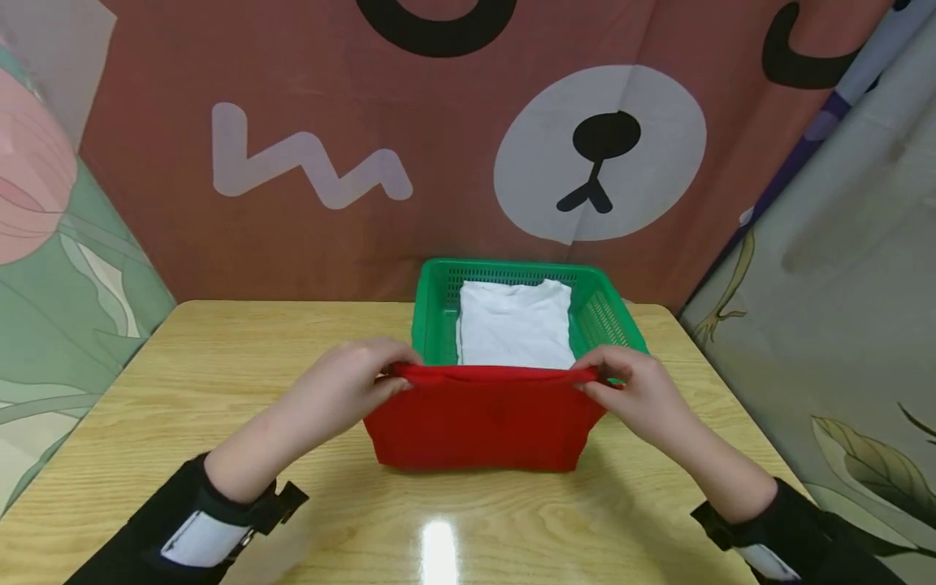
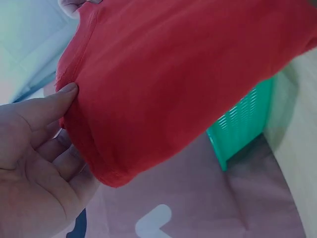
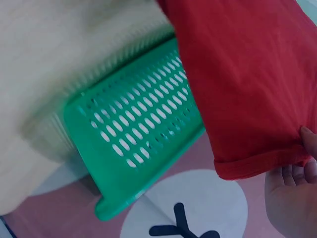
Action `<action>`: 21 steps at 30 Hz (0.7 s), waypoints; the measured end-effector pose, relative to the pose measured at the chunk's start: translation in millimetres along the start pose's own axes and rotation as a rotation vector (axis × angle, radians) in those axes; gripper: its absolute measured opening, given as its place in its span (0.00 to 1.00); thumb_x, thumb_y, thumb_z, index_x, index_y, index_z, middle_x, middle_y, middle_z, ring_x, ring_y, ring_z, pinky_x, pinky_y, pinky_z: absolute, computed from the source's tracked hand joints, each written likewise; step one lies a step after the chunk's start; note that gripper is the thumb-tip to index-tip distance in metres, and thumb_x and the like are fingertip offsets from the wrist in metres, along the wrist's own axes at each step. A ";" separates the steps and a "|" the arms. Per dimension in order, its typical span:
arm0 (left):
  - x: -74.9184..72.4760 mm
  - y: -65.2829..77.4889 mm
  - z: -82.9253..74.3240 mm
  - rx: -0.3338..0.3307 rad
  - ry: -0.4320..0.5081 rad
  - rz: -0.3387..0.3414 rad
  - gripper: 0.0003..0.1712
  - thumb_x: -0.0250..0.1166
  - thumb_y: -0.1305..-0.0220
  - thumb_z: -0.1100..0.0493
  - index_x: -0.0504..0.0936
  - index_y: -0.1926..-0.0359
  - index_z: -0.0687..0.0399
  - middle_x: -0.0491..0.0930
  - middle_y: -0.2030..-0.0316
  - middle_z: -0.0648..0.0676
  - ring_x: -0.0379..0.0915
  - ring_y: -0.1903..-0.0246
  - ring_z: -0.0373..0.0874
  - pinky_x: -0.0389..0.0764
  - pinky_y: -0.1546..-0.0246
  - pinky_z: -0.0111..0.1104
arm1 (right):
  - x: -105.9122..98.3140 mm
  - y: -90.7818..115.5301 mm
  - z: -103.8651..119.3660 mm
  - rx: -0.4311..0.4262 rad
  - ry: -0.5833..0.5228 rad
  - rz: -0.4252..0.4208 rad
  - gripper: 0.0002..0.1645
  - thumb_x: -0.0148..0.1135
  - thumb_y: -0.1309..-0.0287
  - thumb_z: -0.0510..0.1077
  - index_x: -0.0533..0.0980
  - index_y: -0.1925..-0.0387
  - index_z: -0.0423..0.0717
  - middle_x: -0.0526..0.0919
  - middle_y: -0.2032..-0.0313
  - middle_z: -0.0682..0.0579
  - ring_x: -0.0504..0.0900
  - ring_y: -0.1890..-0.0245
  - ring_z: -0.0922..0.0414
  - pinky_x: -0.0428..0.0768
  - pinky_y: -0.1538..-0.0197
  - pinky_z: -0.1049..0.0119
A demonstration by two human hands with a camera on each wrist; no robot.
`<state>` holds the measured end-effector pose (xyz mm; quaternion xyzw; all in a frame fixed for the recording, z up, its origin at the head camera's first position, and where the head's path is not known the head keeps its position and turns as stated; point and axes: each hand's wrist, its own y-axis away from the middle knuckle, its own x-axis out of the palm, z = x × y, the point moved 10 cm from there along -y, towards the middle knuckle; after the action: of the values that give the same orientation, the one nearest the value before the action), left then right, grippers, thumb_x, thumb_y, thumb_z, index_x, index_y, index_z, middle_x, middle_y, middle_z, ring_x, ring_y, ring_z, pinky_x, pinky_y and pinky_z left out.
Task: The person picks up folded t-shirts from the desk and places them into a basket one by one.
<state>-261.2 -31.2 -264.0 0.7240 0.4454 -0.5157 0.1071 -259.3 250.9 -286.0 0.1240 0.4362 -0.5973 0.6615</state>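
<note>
A red cloth [image 1: 486, 422], seemingly a garment with a hemmed edge, hangs between both hands in front of the basket. My left hand [image 1: 358, 374] pinches its upper left corner between thumb and fingers. At the upper right corner, my right hand [image 1: 632, 386] pinches the same edge. In the left wrist view the thumb lies on top of the red cloth [image 2: 143, 89], with fingers behind it. The right wrist view shows the hem of the red cloth [image 3: 252, 99] held by the fingertips. Behind it, a folded white cloth [image 1: 515, 321] lies in the green basket [image 1: 614, 313].
The basket stands at the back of a wooden table [image 1: 292, 341], close to a brown curtain [image 1: 307, 236] with a cartoon face. A pale patterned curtain [image 1: 826, 268] hangs along the right side. The red cloth hides the basket's front.
</note>
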 end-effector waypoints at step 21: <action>-41.8 -43.7 -21.9 0.048 -0.033 -0.150 0.12 0.74 0.35 0.70 0.89 0.51 0.60 0.89 0.57 0.57 0.85 0.59 0.50 0.90 0.56 0.42 | -59.1 -23.2 14.9 -0.005 0.084 -0.198 0.09 0.71 0.36 0.28 0.87 0.57 0.38 0.89 0.57 0.42 0.86 0.59 0.54 0.81 0.59 0.84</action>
<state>-282.9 -14.8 -205.8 0.6823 0.4840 -0.5448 0.0581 -268.3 275.1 -226.0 0.1034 0.4752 -0.6528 0.5808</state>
